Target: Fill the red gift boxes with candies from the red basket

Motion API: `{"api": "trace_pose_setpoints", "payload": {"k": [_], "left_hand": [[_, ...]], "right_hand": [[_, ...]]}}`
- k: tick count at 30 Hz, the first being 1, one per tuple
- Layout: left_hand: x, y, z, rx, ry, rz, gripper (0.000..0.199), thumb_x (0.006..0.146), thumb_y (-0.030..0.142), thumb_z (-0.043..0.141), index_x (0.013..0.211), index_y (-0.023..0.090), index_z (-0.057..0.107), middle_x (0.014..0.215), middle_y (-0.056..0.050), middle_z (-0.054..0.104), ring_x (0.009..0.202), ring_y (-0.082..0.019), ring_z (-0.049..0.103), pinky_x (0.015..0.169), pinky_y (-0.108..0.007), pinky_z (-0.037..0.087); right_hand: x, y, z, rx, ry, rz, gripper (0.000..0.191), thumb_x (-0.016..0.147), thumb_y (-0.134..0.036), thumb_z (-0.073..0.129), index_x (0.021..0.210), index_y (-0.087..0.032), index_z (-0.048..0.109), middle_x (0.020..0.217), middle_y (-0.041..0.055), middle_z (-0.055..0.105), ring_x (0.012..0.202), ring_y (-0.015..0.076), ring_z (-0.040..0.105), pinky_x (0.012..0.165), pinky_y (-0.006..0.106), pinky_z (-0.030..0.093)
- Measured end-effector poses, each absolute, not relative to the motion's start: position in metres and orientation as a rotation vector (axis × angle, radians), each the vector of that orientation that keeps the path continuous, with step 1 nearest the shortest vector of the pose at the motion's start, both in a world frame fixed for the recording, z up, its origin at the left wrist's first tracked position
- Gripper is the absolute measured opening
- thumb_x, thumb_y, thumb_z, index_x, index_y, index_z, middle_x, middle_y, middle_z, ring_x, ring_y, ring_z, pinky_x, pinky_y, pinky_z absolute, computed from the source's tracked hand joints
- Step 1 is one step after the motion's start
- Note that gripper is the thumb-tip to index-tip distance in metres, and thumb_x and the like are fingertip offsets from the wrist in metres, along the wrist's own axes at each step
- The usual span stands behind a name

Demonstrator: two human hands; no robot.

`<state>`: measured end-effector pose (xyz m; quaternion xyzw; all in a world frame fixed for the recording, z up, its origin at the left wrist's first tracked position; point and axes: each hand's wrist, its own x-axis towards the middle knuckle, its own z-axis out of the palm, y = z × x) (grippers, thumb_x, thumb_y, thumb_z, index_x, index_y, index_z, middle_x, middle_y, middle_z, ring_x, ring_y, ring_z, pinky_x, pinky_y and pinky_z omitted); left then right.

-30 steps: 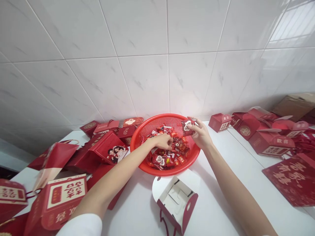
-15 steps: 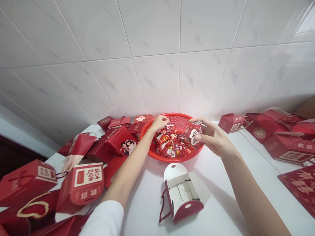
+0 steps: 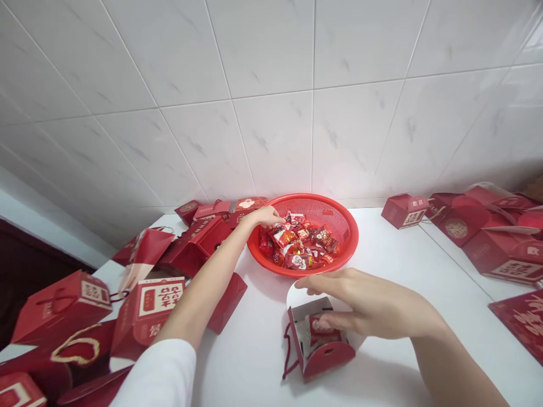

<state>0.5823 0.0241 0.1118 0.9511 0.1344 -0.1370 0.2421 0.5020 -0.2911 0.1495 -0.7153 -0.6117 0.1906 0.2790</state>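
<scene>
A red plastic basket (image 3: 353, 240) holds many wrapped candies (image 3: 297, 240). My left hand (image 3: 267, 216) reaches over its left rim with fingers closed down by the candies; what they pinch is too small to make out. In front of the basket stands an opened red gift box (image 3: 328, 362) with a white inside and a dark red cord on its left. A red candy packet (image 3: 314, 333) lies inside it. Above the box is my right hand (image 3: 369, 302), fingers stretched out and thumb apart, its thumb tip at the packet.
Several closed red gift boxes (image 3: 146, 316) crowd the left side of the white table (image 3: 250, 362). More boxes (image 3: 479, 220) stand at the right, with a flat red printed piece (image 3: 521, 322) near the right edge. A tiled wall (image 3: 275, 144) rises behind.
My right hand has come down from the basket to the opened box, and the packet it held now lies inside. My left hand has lowered slightly toward the candies.
</scene>
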Motion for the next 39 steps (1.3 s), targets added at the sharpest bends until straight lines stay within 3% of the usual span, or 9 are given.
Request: {"api": "trace_pose_setpoints", "payload": {"k": [3, 6, 10, 13, 16, 20, 26, 32, 39], "left_hand": [[0.583, 0.019, 0.105, 2.552, 0.346, -0.441, 0.020, 0.061, 0.032, 0.078, 0.071, 0.017, 0.069, 0.061, 0.001, 0.062, 0.060, -0.015, 0.056, 0.055, -0.023, 0.042], [0.583, 0.016, 0.101, 2.463, 0.276, -0.346, 0.037, 0.050, 0.019, 0.083, 0.086, 0.017, 0.073, 0.064, 0.004, 0.063, 0.064, -0.015, 0.058, 0.060, -0.024, 0.043], [0.576, 0.010, 0.109, 2.150, 0.109, -0.162, 0.069, 0.055, 0.023, 0.086, 0.120, 0.014, 0.067, 0.063, 0.005, 0.060, 0.066, -0.015, 0.059, 0.067, -0.027, 0.046], [0.567, -0.003, 0.121, 1.919, -0.064, -0.010, 0.081, 0.058, 0.026, 0.089, 0.132, 0.015, 0.059, 0.080, 0.000, 0.065, 0.080, -0.017, 0.064, 0.076, -0.030, 0.050], [0.556, -0.024, 0.132, 1.779, -0.166, 0.091, 0.074, 0.062, 0.027, 0.088, 0.129, 0.018, 0.060, 0.095, -0.004, 0.067, 0.091, -0.019, 0.065, 0.083, -0.032, 0.051], [0.543, -0.050, 0.138, 1.638, -0.224, 0.174, 0.068, 0.068, 0.031, 0.086, 0.130, 0.021, 0.059, 0.104, -0.005, 0.068, 0.090, -0.018, 0.066, 0.082, -0.033, 0.054], [0.527, -0.069, 0.142, 1.535, -0.265, 0.218, 0.063, 0.070, 0.030, 0.086, 0.127, 0.021, 0.060, 0.111, -0.007, 0.071, 0.101, -0.022, 0.067, 0.086, -0.033, 0.054], [0.518, -0.074, 0.148, 1.504, -0.304, 0.194, 0.038, 0.079, 0.044, 0.079, 0.105, 0.017, 0.073, 0.105, -0.007, 0.075, 0.101, -0.024, 0.069, 0.090, -0.035, 0.054], [0.524, -0.061, 0.155, 1.583, -0.297, 0.116, 0.050, 0.075, 0.055, 0.078, 0.107, 0.017, 0.074, 0.106, -0.009, 0.075, 0.099, -0.025, 0.069, 0.090, -0.038, 0.054]], "right_hand": [[0.502, -0.294, 0.150, -1.920, -1.645, 0.523, 0.036, 0.095, -0.031, 0.057, 0.130, -0.026, 0.060, 0.112, 0.0067, 0.072, 0.096, 0.0219, 0.067, 0.078, 0.029, 0.051], [0.506, -0.298, 0.153, -1.946, -1.602, 0.432, 0.034, 0.096, -0.036, 0.058, 0.128, -0.027, 0.062, 0.112, 0.0063, 0.073, 0.095, 0.0227, 0.069, 0.079, 0.031, 0.052], [0.521, -0.296, 0.150, -2.068, -1.345, 0.189, 0.032, 0.094, -0.038, 0.058, 0.124, -0.027, 0.064, 0.107, 0.0061, 0.075, 0.090, 0.0248, 0.071, 0.076, 0.034, 0.054], [0.538, -0.288, 0.141, -2.117, -1.101, 0.107, 0.031, 0.096, -0.039, 0.055, 0.123, -0.026, 0.064, 0.102, 0.0068, 0.076, 0.086, 0.0258, 0.072, 0.073, 0.037, 0.055], [0.551, -0.277, 0.131, -2.073, -0.918, 0.110, 0.036, 0.096, -0.042, 0.055, 0.126, -0.023, 0.061, 0.106, 0.0095, 0.075, 0.088, 0.0263, 0.073, 0.075, 0.039, 0.057], [0.557, -0.266, 0.122, -1.863, -0.839, 0.110, 0.045, 0.092, -0.047, 0.061, 0.129, -0.023, 0.057, 0.121, 0.0116, 0.070, 0.093, 0.0263, 0.073, 0.076, 0.041, 0.060], [0.551, -0.260, 0.125, -1.470, -0.769, 0.166, 0.041, 0.084, -0.044, 0.071, 0.117, -0.023, 0.058, 0.105, 0.0081, 0.073, 0.092, 0.0257, 0.073, 0.083, 0.044, 0.062], [0.547, -0.265, 0.132, -1.353, -0.761, 0.297, 0.042, 0.080, -0.042, 0.077, 0.113, -0.022, 0.061, 0.097, 0.0062, 0.073, 0.088, 0.0241, 0.073, 0.082, 0.044, 0.063], [0.547, -0.271, 0.137, -1.390, -0.784, 0.295, 0.050, 0.079, -0.045, 0.077, 0.120, -0.021, 0.060, 0.100, 0.0076, 0.074, 0.088, 0.0233, 0.072, 0.082, 0.045, 0.064]]}}
